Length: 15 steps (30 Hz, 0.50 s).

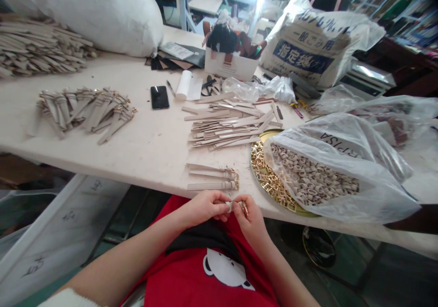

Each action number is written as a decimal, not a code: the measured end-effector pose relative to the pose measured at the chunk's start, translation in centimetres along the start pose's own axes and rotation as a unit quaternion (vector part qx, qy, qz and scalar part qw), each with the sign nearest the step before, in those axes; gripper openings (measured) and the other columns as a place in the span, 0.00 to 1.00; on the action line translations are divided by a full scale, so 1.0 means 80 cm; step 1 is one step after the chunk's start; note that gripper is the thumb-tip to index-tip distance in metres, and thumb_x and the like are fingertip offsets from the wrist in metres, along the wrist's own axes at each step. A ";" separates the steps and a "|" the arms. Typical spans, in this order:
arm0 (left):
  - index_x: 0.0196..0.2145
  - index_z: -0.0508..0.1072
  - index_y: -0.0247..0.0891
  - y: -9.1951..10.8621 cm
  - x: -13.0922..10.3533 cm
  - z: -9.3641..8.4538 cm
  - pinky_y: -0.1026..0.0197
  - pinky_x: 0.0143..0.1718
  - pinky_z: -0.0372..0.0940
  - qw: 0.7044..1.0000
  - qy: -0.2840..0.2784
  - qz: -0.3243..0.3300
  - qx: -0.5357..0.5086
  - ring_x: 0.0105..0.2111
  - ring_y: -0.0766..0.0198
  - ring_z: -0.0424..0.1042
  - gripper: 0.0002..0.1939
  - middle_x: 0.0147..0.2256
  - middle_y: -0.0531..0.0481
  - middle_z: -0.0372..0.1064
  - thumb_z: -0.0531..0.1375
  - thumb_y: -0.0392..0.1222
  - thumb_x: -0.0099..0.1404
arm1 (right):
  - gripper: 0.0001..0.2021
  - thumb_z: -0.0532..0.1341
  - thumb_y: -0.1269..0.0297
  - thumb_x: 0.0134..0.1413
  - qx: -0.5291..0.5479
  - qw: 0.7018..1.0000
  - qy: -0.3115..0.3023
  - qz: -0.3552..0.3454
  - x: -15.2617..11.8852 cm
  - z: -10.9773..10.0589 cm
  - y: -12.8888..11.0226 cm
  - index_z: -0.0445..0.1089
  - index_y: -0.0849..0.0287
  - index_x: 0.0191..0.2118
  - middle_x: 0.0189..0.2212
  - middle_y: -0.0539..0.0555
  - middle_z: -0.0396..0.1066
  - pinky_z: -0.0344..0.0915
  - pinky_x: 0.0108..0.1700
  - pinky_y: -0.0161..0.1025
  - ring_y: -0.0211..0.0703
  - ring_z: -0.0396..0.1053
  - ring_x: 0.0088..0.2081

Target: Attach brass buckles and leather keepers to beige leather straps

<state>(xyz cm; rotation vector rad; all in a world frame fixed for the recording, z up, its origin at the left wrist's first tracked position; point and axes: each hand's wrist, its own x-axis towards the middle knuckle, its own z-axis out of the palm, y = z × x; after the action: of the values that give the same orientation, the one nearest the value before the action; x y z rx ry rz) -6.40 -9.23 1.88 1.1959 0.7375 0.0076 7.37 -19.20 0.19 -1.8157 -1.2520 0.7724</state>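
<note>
My left hand (212, 205) and my right hand (247, 212) meet at the table's front edge, above my lap. Between their fingertips is a small pale piece (230, 205), mostly hidden. A gold-coloured metal bit (244, 208) shows in my right fingers. Just beyond my hands, a few beige straps with gold buckles (212, 185) lie side by side. Farther back is a pile of loose beige strips (226, 127). To the right, a round tray (255, 170) holds gold buckles (273, 184), and a clear plastic bag (376, 179) of small beige loops (315, 177) rests partly on it.
Buckled straps (89, 108) lie in a heap at left, with a larger strip stack (41, 47) behind. A phone (159, 97), paper roll (184, 85), white box (231, 65) and printed sack (315, 47) stand farther back. A white sack (112, 15) sits back left.
</note>
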 end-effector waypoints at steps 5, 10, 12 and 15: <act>0.36 0.70 0.33 0.005 0.004 0.009 0.65 0.30 0.63 0.999 -0.033 0.027 0.025 0.27 0.67 0.70 0.15 0.29 0.50 0.71 0.56 0.47 0.56 | 0.07 0.51 0.60 0.56 -0.059 0.998 -0.024 -0.021 -0.006 -0.010 0.001 0.60 0.58 0.35 0.22 0.47 0.63 0.56 0.27 0.35 0.37 0.61 0.23; 0.40 0.70 0.33 0.010 0.002 0.005 0.65 0.32 0.64 0.997 -0.046 0.047 0.036 0.29 0.66 0.70 0.17 0.30 0.49 0.71 0.55 0.47 0.58 | 0.08 0.50 0.59 0.56 0.002 0.999 0.031 0.016 -0.003 -0.004 -0.005 0.59 0.57 0.32 0.20 0.46 0.61 0.56 0.25 0.34 0.37 0.59 0.22; 0.42 0.70 0.33 0.010 0.000 0.001 0.65 0.33 0.64 0.996 -0.048 0.056 0.052 0.30 0.66 0.70 0.17 0.30 0.49 0.71 0.55 0.45 0.58 | 0.08 0.50 0.58 0.56 0.034 0.998 0.049 0.029 -0.002 0.001 -0.008 0.59 0.57 0.32 0.20 0.46 0.61 0.57 0.26 0.34 0.37 0.59 0.22; 0.43 0.69 0.32 0.009 0.000 0.001 0.64 0.34 0.64 0.997 -0.043 0.045 0.051 0.30 0.66 0.70 0.17 0.28 0.50 0.71 0.55 0.43 0.58 | 0.08 0.52 0.57 0.55 0.067 0.995 0.050 0.045 -0.001 0.007 -0.011 0.60 0.56 0.31 0.21 0.46 0.61 0.57 0.26 0.34 0.37 0.60 0.23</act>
<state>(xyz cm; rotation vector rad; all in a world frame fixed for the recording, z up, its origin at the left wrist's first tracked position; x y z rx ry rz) -6.07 -9.01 2.49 1.3180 0.6140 -0.0060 6.51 -18.97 0.65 -1.7880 -1.0350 0.7857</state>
